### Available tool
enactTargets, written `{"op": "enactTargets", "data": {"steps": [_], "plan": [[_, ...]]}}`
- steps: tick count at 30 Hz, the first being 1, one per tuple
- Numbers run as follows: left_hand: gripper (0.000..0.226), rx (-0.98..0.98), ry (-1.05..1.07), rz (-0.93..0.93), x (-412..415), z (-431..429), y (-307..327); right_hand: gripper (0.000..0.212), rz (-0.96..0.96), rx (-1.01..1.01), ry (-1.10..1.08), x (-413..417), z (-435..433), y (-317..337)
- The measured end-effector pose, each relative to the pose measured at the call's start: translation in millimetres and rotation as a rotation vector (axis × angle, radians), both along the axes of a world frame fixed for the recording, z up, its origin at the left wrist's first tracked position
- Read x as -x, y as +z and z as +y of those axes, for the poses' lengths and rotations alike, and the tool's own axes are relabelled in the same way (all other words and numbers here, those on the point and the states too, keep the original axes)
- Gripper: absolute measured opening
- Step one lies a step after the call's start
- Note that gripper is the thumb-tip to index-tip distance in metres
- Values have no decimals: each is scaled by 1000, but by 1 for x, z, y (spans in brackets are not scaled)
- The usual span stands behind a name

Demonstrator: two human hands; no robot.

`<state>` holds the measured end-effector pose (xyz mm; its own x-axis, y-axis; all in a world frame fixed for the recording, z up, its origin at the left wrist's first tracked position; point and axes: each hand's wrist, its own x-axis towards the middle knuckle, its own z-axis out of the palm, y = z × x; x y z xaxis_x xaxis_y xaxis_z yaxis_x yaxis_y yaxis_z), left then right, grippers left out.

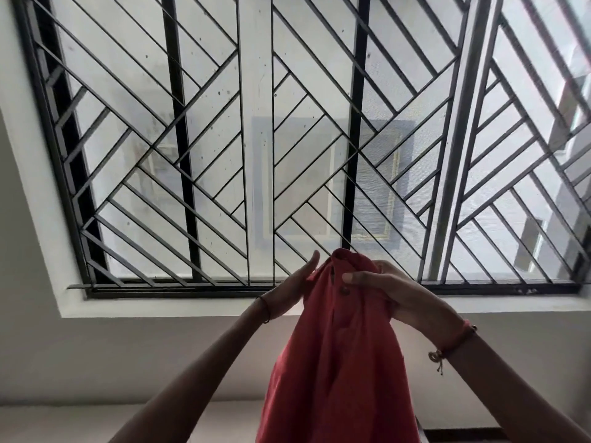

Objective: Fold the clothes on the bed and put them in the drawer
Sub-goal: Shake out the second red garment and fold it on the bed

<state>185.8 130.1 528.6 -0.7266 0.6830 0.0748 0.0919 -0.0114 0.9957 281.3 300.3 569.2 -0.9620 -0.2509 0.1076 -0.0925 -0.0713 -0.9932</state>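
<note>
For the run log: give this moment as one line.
stage: lifting for fold | item: red buttoned cloth garment hanging | right hand: gripping top | left hand: open, flat against its side | behind: barred window

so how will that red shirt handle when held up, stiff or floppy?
Likely floppy: the red shirt hangs in soft folds from the right hand. Probably light, since a pinch near the collar carries it. The left hand looks flat against it, perhaps steadying any swing.

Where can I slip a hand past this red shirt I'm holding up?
Open air lies left of the left hand and right of the right hand, in front of the window grille and the wall below it. It is crowded at the red shirt collar, where both hands meet. No bare surface for setting things down shows clearly.
</note>
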Motion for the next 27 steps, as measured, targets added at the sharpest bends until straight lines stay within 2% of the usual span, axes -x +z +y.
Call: {"op": "enactTargets", "data": {"steps": [4,6,9,11,13,16,18,19,21,23,25,27], "plan": [[38,-5,-62,-10,5,-3,-4,21,42,-12,7,-5,5,-2],[29,-76,-105,-25,9,-9,-5,22,56,-27,-4,-7,8,-2],[27,-103,-167,-74,19,-19,0,33,76,-33,-21,-7,15,1],[31,-68,-266,-94,18,-24,13,36,87,-29,-32,-7,20,3],[21,-29,-348,-54,15,-28,25,38,101,-14,-34,-7,25,6],[31,85,-378,30,9,-36,30,30,124,6,-42,-6,28,11],[17,194,-414,90,4,-39,28,23,133,24,-36,-6,28,13],[15,260,-424,126,1,-39,27,27,137,12,-27,-5,28,13],[14,353,-402,221,2,-37,21,50,145,-25,-18,-3,29,12],[28,367,-333,256,5,-37,19,68,149,-62,-27,-1,31,12],[37,303,-289,241,7,-41,20,70,152,-68,-42,1,36,12],[25,152,-203,253,8,-48,25,63,141,-66,-62,3,41,12]]}}
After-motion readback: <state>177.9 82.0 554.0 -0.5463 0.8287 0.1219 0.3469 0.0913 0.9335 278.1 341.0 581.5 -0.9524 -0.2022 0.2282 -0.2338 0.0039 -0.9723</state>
